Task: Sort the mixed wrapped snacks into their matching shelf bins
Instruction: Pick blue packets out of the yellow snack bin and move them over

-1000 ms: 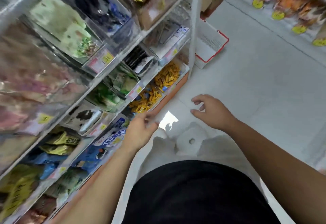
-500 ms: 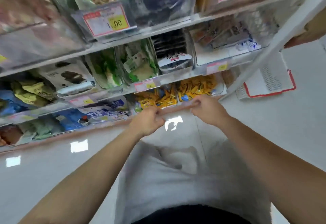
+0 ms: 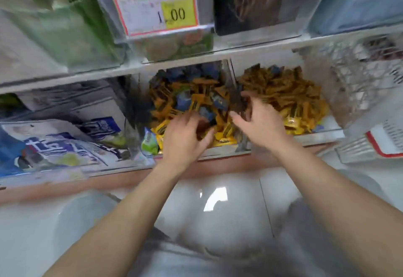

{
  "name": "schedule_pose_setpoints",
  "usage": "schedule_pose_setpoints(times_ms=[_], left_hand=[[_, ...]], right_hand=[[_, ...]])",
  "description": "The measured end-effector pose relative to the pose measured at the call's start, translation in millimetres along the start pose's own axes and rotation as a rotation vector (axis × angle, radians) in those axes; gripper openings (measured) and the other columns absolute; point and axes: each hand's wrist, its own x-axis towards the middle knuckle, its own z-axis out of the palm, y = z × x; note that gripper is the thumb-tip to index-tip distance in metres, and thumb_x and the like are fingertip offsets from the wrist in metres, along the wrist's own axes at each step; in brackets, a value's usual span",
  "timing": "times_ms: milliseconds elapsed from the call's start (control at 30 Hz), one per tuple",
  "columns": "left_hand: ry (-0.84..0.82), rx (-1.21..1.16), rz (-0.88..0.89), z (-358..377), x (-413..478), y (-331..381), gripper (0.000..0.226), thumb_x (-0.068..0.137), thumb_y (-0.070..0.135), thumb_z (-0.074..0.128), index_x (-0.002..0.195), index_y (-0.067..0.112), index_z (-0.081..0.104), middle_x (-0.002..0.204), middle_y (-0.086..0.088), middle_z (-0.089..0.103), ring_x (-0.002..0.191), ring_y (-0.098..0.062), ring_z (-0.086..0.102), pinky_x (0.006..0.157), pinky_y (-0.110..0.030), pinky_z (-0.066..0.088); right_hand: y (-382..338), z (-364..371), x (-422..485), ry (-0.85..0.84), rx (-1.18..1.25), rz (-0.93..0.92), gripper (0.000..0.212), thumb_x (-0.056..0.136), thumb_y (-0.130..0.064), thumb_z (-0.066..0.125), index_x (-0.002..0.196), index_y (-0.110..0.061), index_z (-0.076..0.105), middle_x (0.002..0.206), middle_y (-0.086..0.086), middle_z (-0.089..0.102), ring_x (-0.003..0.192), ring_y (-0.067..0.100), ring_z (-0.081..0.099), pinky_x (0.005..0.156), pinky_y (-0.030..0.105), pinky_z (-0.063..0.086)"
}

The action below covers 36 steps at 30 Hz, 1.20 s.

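Note:
On the bottom shelf stand two clear bins side by side. The left bin (image 3: 220,150) holds a mix of yellow wrapped snacks (image 3: 162,109) and blue wrapped snacks (image 3: 219,102), with one green wrapped snack (image 3: 149,141) at its front left corner. The right bin (image 3: 322,131) is piled with yellow-orange snacks (image 3: 283,93). My left hand (image 3: 185,139) reaches into the left bin, its fingers curved down over the pile. My right hand (image 3: 260,124) hovers over the divider between the bins with fingers spread. The image is blurred and neither hand plainly holds a wrapper.
Left of the bins lie blue-and-white packets (image 3: 54,146). The shelf above carries clear bins of green and dark packs and a price tag (image 3: 156,6). A white basket with a red rim (image 3: 375,146) stands at the right on the white tiled floor (image 3: 218,211).
The view has closed in on the bottom shelf. Both hands moved forward from in front of the shelf edge into and over the two snack bins.

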Motion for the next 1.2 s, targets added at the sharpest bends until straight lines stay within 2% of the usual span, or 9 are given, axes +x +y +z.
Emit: schedule_pose_setpoints(times_ms=[167,267,367,467,633,833,933,1100,1200], left_hand=[[0.123,-0.025,-0.082,19.2,11.3,-9.7,0.055,0.081,0.052,0.067,0.127,0.028,0.050,0.110,-0.002,0.064,0.085,-0.022,0.064,0.061,-0.022,0.040],[0.081,-0.006,-0.113,24.1,20.9,-10.6,0.053,0.080,0.054,0.067,0.126,0.029,0.059,0.119,-0.006,0.058,0.095,-0.027,0.064,0.061,-0.028,0.048],[0.078,-0.006,-0.123,25.4,21.9,-11.6,0.052,0.075,0.048,0.076,0.119,0.022,0.068,0.120,-0.012,0.051,0.109,-0.034,0.055,0.078,-0.042,0.055],[0.074,-0.021,-0.096,24.0,19.4,-15.6,0.055,0.070,0.043,0.080,0.119,0.023,0.068,0.125,-0.009,0.052,0.113,-0.033,0.055,0.085,-0.045,0.053],[0.134,-0.161,-0.133,14.9,19.5,-13.7,0.035,0.085,0.037,0.069,0.117,0.022,0.069,0.118,-0.001,0.065,0.103,-0.023,0.064,0.077,-0.036,0.054],[0.163,-0.485,-0.334,-3.2,22.2,-20.3,0.027,0.093,0.034,0.060,0.118,0.028,0.063,0.107,0.010,0.071,0.101,-0.011,0.066,0.083,-0.029,0.053],[0.258,-0.647,-0.370,-12.4,19.5,-11.7,0.013,0.093,0.034,0.060,0.105,0.037,0.060,0.094,0.013,0.071,0.093,-0.008,0.068,0.082,-0.037,0.056],[0.246,-1.217,-0.493,-18.6,15.2,15.6,0.015,0.097,0.018,0.061,0.111,0.022,0.057,0.092,0.004,0.075,0.083,-0.014,0.073,0.066,-0.022,0.056],[0.245,-1.331,-0.530,-18.6,14.6,28.4,0.014,0.097,0.011,0.060,0.106,0.022,0.057,0.097,0.000,0.073,0.089,-0.020,0.073,0.068,-0.022,0.056]], right_hand=[[14.8,22.3,4.0,0.122,0.076,-0.114,0.048,0.080,-0.054,0.053,0.123,-0.036,0.037,0.069,-0.022,0.053,0.057,-0.004,0.048,0.052,0.010,0.031],[14.3,21.5,1.9,0.166,0.042,-0.135,0.061,0.079,-0.052,0.056,0.134,-0.036,0.037,0.103,-0.007,0.059,0.083,0.018,0.061,0.066,0.021,0.043],[7.9,18.8,-0.2,0.241,-0.085,-0.284,0.065,0.084,-0.039,0.060,0.145,-0.033,0.039,0.138,0.006,0.045,0.119,0.031,0.050,0.089,0.039,0.047],[2.7,16.7,0.7,0.286,-0.233,-0.467,0.053,0.086,-0.030,0.062,0.138,-0.023,0.055,0.142,0.000,0.051,0.130,0.031,0.043,0.100,0.043,0.040],[-27.9,14.6,16.1,0.116,-0.431,-0.412,0.062,0.083,-0.041,0.065,0.141,-0.027,0.049,0.131,0.000,0.058,0.121,0.029,0.052,0.103,0.046,0.040],[-36.0,15.0,17.8,0.188,-0.074,-0.331,0.032,0.087,-0.017,0.067,0.118,-0.022,0.068,0.118,-0.001,0.068,0.109,0.021,0.063,0.101,0.039,0.046],[-40.9,12.2,4.7,0.295,0.261,-0.262,0.035,0.087,-0.015,0.067,0.121,-0.026,0.065,0.111,-0.012,0.067,0.105,0.008,0.062,0.095,0.025,0.047],[-53.0,10.6,-6.0,0.209,0.595,-0.130,0.045,0.089,-0.014,0.065,0.131,-0.026,0.056,0.113,-0.014,0.063,0.105,-0.003,0.059,0.087,0.012,0.047],[-52.2,7.3,-4.2,0.100,0.675,-0.066,0.042,0.089,-0.020,0.061,0.131,-0.023,0.056,0.125,-0.002,0.059,0.117,0.010,0.057,0.103,0.035,0.047]])
